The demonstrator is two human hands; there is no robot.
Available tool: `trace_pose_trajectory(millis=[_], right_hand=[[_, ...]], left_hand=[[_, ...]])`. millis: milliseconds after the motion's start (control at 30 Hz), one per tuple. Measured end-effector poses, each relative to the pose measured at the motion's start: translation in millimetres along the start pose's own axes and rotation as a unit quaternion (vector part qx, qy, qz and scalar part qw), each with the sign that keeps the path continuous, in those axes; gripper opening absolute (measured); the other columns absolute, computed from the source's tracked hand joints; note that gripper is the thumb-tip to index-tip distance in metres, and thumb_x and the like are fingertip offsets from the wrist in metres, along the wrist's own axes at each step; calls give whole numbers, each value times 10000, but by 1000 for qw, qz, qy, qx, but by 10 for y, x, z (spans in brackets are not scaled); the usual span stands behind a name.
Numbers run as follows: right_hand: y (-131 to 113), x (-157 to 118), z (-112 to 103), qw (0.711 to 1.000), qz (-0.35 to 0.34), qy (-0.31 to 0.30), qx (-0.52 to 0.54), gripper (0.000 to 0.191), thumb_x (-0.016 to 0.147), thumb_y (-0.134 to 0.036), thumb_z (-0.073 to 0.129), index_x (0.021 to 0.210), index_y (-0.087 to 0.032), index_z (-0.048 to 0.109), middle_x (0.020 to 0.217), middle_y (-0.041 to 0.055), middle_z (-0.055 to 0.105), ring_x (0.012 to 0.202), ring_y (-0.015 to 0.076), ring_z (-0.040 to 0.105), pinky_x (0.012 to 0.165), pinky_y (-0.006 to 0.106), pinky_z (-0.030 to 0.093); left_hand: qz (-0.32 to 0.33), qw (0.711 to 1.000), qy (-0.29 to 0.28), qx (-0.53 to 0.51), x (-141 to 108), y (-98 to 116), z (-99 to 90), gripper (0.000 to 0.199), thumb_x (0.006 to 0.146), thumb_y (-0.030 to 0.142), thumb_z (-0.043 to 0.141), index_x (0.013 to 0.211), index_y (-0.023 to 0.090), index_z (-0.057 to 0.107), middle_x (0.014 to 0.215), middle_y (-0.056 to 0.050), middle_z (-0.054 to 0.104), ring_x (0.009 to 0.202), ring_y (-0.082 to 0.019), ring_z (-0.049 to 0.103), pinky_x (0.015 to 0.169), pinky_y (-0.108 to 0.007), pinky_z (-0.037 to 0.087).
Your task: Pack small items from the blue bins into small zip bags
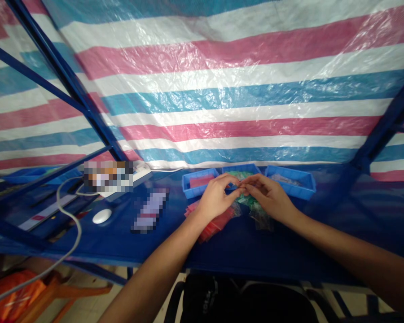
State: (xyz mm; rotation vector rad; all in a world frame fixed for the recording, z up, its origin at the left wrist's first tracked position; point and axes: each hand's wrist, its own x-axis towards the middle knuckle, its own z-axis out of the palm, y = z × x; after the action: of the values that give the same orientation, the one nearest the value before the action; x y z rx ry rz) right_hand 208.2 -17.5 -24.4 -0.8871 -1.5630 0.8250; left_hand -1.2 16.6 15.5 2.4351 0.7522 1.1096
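Observation:
My left hand and my right hand meet fingertip to fingertip over the table, both pinched closed. Between them is something small that I cannot make out. Under my left hand lies a pile of red plastic pieces, partly covered by the wrist. Green pieces lie below and between the hands. Beneath my right hand are some clear, dark-looking plastic bags. Just beyond the hands stand a blue bin with red pieces, a middle blue bin with green ones, and a right blue bin with clear pieces.
Left on the blue table lie a white mouse, a blurred-out flat item and a grey cable. Blue metal frame bars rise at both sides. A striped plastic sheet hangs behind.

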Motion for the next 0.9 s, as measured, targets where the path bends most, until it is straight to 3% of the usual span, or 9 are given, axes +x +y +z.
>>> trace_pose_trajectory(millis=[100, 200, 333, 533, 733, 900], right_hand=[[-5, 3, -6, 999, -10, 30, -8, 290, 986, -473, 720, 1210, -295, 672, 1109, 64, 733, 960, 259, 738, 832, 413, 637], [-26, 17, -31, 997, -22, 64, -26, 425, 957, -476, 756, 1325, -315, 620, 1193, 83, 698, 1078, 289, 718, 876, 430, 644], [-46, 39, -61, 996, -49, 57, -38, 432, 928, -462, 799, 1314, -316, 670, 1344, 100, 648, 1226, 311, 676, 930, 435, 637], [-47, 49, -82, 1000, -19, 1, -21, 222, 942, -470, 786, 1062, -283, 791, 1081, 60, 790, 978, 260, 761, 900, 423, 621], [-32, 59, -93, 1000, 11, 19, -17, 282, 902, -510, 813, 1041, -266, 798, 1060, 73, 822, 956, 275, 770, 888, 434, 615], [23, 89, -91, 999, 8, 37, 25, 363, 895, -478, 827, 1180, -291, 704, 968, 35, 795, 887, 248, 756, 813, 399, 613]], left_hand=[[8, 1000, 13, -14, 4, -21, 2, 87, 992, 256, 710, 1008, 188, 761, 1130, -86, 779, 1072, -221, 732, 989, -352, 551], [14, 999, 35, -21, 10, -28, 5, 83, 978, 250, 727, 996, 191, 783, 1208, -108, 756, 1121, -233, 724, 1024, -377, 549], [21, 998, 36, -37, 20, -12, -4, 117, 987, 273, 720, 1023, 194, 798, 1199, -115, 750, 1113, -234, 718, 1005, -377, 557], [-9, 999, 10, -30, 13, 0, -12, 189, 1008, 335, 697, 992, 177, 799, 989, -82, 796, 913, -204, 737, 844, -312, 564], [-54, 997, 29, -47, -8, -9, 26, 205, 991, 366, 715, 1042, 176, 774, 1018, -60, 822, 904, -199, 774, 848, -288, 590], [-68, 997, 32, -31, 8, 40, 23, 191, 1004, 354, 691, 1075, 191, 760, 1060, -55, 827, 945, -205, 787, 852, -288, 592]])
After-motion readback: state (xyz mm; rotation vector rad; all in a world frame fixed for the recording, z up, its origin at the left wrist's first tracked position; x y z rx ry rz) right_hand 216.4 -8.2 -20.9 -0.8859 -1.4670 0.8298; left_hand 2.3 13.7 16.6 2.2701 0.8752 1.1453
